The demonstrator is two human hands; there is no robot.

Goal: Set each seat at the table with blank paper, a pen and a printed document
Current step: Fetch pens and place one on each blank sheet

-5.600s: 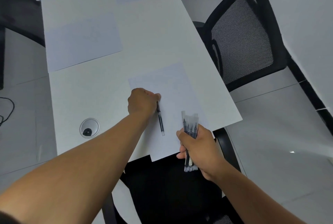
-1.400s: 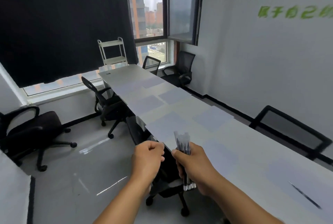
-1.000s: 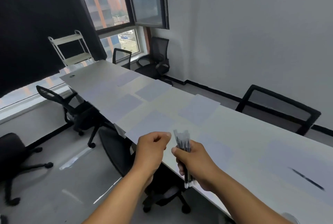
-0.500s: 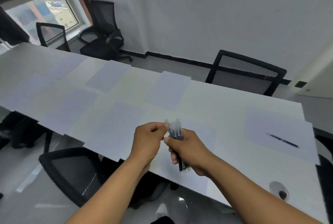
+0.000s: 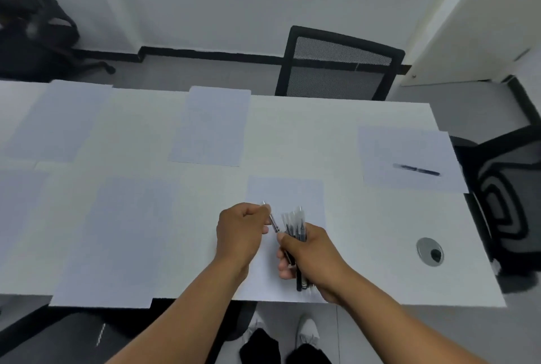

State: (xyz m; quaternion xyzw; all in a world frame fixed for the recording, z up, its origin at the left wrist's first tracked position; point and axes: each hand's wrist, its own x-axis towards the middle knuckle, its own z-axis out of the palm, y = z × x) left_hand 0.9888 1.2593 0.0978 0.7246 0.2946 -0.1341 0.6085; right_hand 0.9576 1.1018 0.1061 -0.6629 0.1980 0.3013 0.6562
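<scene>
Now left hand (image 5: 241, 233) fingers pinch pen (image 5: 272, 221) — beside bundle (image 5: 295, 235) in right hand (image 5: 307, 255).

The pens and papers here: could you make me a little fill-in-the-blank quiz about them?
1. The right hand grips a bundle of ____.
2. The left hand pinches a single pen, drawing it from the ____.
3. One placed pen lies on a ____ at the table's right end.
4. The chair across the table is coloured ____.

Missing words: pens; bundle; sheet of paper; black
</scene>
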